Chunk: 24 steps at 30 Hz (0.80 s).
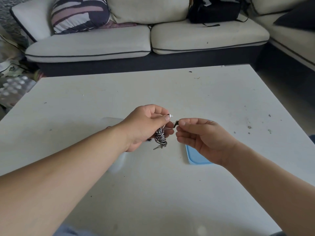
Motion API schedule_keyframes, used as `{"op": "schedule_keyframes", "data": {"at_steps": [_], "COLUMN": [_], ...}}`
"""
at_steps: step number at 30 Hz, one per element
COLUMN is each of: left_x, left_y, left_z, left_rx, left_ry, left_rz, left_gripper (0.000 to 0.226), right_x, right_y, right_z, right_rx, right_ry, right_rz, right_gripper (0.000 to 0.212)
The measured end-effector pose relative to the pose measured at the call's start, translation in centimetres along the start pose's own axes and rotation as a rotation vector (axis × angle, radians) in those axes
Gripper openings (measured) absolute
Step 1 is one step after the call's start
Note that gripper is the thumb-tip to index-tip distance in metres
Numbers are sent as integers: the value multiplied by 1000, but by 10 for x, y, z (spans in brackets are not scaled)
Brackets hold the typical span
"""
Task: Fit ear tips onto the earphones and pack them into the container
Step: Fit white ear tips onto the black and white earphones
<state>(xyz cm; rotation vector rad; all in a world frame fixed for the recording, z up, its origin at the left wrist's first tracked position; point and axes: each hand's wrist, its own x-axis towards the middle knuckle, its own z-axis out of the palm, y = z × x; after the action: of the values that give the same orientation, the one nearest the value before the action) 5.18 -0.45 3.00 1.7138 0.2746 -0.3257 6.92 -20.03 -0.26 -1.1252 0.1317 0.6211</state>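
My left hand grips a coiled bundle of black-and-white striped earphone cable above the table, its jack plug dangling below. One earbud with a pale ear tip pokes out past my left thumb. My right hand pinches the second earbud between thumb and forefinger, just right of the left hand. A light blue lid lies on the table, partly hidden under my right hand. A translucent container sits mostly hidden beneath my left forearm.
The white table is marked with small dark specks, mostly on its right side. A pale sofa with a striped cushion and a black bag stands beyond the far edge. Clutter lies on the floor at left.
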Motion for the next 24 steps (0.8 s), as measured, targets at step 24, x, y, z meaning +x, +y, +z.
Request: {"op": "schedule_keyframes", "data": {"at_steps": [24], "left_x": [17], "left_y": [0], "left_z": [22], "left_rx": [95], "left_ry": [154], "left_rz": [72], "left_gripper": [14], "right_x": [41], "right_y": [-3], "right_z": [-42], "right_rx": [-833], "right_ry": [516], "right_rz": [-231], "right_gripper": [11]}}
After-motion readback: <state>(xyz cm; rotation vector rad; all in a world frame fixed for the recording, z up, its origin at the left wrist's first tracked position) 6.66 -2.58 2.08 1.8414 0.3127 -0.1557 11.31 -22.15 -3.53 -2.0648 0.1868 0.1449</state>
